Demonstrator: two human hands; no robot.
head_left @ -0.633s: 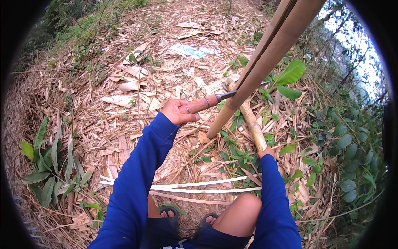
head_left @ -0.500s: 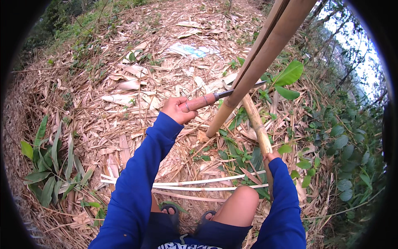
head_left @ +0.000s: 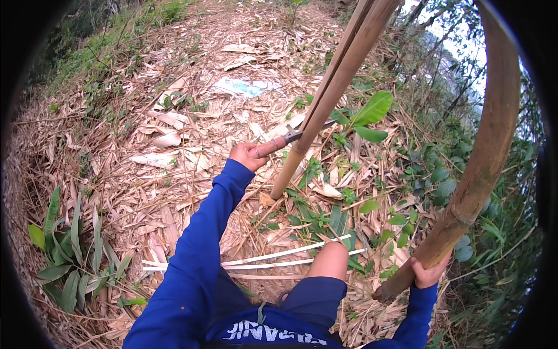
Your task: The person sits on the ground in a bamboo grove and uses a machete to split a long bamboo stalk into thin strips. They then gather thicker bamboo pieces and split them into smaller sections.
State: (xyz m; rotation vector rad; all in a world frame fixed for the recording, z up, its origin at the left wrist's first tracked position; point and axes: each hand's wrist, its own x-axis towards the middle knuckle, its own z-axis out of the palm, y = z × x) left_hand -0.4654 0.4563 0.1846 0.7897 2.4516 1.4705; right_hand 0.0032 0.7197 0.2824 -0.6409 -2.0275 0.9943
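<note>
My left hand (head_left: 246, 156) grips the wooden handle of a knife (head_left: 278, 144) whose dark blade meets a tall bamboo pole (head_left: 331, 96) that leans up and out of the top of the picture. My right hand (head_left: 428, 272) clutches the lower end of a second, thick curved bamboo stem (head_left: 480, 168) that arcs up along the right side. Both arms wear blue sleeves. My bare knee (head_left: 330, 262) shows between them above dark shorts.
The ground is covered with dry bamboo sheaths and leaves. Several pale split bamboo strips (head_left: 273, 259) lie just beyond my knee. Green leafy plants (head_left: 372, 113) grow beside the pole and at the left (head_left: 70, 256). A pale scrap (head_left: 244, 87) lies farther off.
My right hand has swung out to the right with its bamboo stem, which now curves high along the right edge. The left hand and knife stay against the leaning pole.
</note>
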